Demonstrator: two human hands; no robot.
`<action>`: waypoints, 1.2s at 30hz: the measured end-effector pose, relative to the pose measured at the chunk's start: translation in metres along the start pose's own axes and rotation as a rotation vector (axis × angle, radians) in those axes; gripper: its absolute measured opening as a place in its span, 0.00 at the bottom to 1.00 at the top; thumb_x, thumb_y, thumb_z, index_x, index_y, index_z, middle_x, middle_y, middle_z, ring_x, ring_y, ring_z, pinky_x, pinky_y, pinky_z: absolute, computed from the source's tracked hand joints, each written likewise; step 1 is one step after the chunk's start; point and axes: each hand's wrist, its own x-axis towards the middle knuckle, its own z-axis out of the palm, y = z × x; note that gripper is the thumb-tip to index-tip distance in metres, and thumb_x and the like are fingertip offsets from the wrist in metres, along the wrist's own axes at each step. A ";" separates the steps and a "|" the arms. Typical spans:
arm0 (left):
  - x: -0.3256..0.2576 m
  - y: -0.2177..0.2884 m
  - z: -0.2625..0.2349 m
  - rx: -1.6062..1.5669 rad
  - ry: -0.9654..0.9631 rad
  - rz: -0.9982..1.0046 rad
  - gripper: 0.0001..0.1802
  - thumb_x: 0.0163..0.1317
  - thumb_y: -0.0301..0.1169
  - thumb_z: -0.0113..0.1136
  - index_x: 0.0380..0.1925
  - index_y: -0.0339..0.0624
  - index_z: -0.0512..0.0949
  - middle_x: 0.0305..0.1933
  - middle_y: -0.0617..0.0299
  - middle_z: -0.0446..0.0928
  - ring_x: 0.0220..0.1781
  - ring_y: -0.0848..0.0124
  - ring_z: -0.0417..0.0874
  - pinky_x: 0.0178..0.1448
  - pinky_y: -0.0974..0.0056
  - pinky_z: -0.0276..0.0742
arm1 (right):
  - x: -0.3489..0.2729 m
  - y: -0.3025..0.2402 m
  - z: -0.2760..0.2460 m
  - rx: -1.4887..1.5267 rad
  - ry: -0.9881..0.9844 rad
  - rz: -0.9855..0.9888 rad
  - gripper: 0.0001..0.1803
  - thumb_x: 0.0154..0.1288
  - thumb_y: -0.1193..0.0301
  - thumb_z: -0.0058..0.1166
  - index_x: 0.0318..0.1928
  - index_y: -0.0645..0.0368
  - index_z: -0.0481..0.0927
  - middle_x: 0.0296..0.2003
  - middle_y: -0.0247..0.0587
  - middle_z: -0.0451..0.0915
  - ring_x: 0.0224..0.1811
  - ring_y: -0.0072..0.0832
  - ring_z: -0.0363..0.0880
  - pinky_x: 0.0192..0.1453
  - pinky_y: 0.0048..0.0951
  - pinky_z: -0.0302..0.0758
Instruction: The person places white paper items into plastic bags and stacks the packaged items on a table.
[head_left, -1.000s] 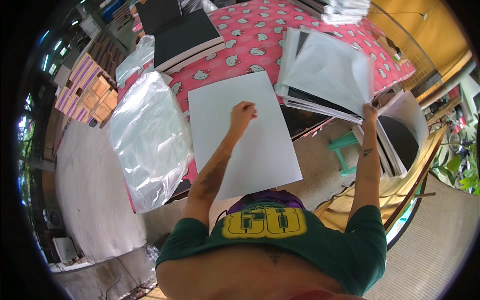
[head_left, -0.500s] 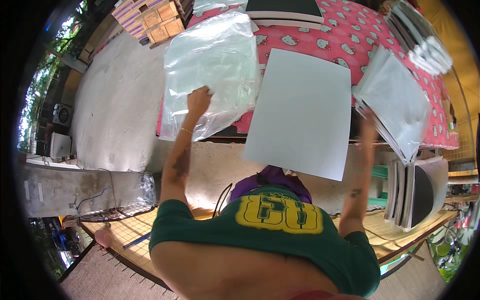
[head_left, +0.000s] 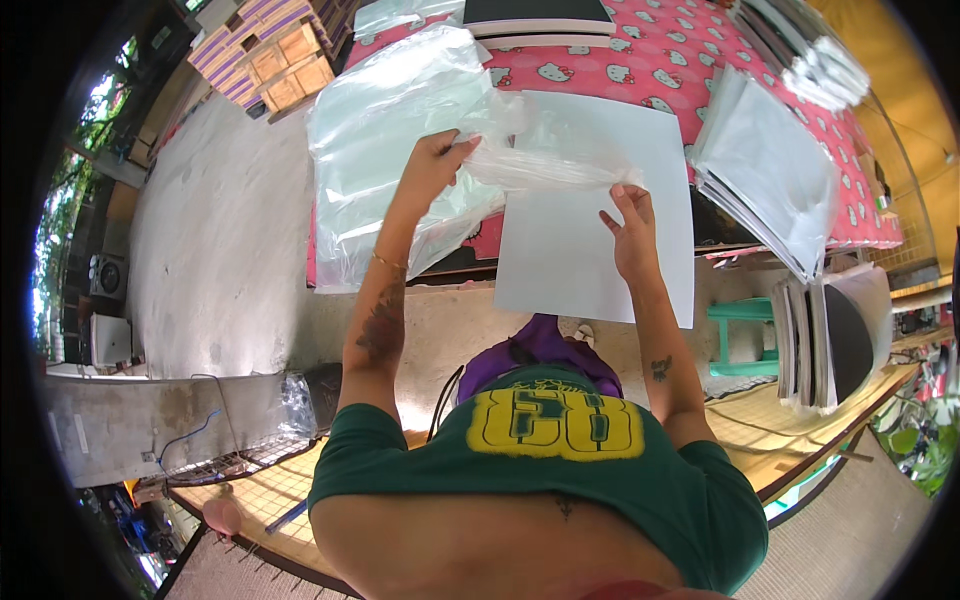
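A clear plastic bag (head_left: 545,168) stretches sideways between my two hands, gathered into folds. My left hand (head_left: 436,165) pinches its left end above a pile of clear plastic bags (head_left: 370,190). At its right end, my right hand (head_left: 634,225) grips the plastic between thumb and forefinger, the other fingers loosely apart. Beneath the bag lies a large pale sheet of board (head_left: 590,265), its near end jutting over the table's front edge. Part of the board shows hazily through the plastic.
A pink patterned cloth covers the table (head_left: 650,45). To the right lean plastic-wrapped boards (head_left: 765,165), with more wrapped boards (head_left: 805,340) below beside a green stool (head_left: 735,335). A black-topped stack (head_left: 540,18) sits at the back; wooden crates (head_left: 270,55) stand far left.
My left hand has lifted a bag from the pile and moved right. My right hand has come left from beside the wrapped boards and taken the bag's other end.
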 end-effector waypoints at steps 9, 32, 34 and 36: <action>0.066 -0.060 -0.027 -0.247 -0.208 -0.459 0.14 0.55 0.40 0.61 0.25 0.41 0.73 0.19 0.69 0.66 0.18 0.78 0.65 0.23 0.69 0.63 | 0.045 -0.036 -0.017 -0.122 -0.084 -0.231 0.28 0.57 0.57 0.61 0.54 0.58 0.71 0.42 0.32 0.74 0.46 0.23 0.72 0.54 0.29 0.67; 0.020 -0.035 0.131 0.230 -0.494 0.358 0.21 0.58 0.47 0.58 0.32 0.36 0.76 0.37 0.53 0.76 0.39 0.63 0.75 0.45 0.60 0.69 | 0.022 -0.007 -0.082 -0.281 -0.068 0.275 0.29 0.61 0.46 0.50 0.45 0.60 0.77 0.37 0.34 0.77 0.42 0.22 0.72 0.51 0.30 0.66; 0.004 -0.029 0.126 0.635 -0.634 0.422 0.22 0.54 0.45 0.62 0.40 0.40 0.76 0.46 0.55 0.74 0.50 0.63 0.73 0.53 0.57 0.67 | 0.027 0.004 -0.090 -0.279 -0.013 0.254 0.25 0.61 0.48 0.51 0.43 0.58 0.77 0.35 0.32 0.77 0.40 0.22 0.73 0.49 0.28 0.67; -0.011 -0.021 0.123 0.859 -0.562 0.496 0.24 0.51 0.43 0.65 0.45 0.42 0.76 0.52 0.56 0.73 0.56 0.62 0.72 0.58 0.54 0.66 | 0.031 0.007 -0.094 -0.364 -0.141 0.232 0.23 0.62 0.49 0.51 0.43 0.55 0.77 0.34 0.30 0.76 0.39 0.21 0.73 0.49 0.27 0.67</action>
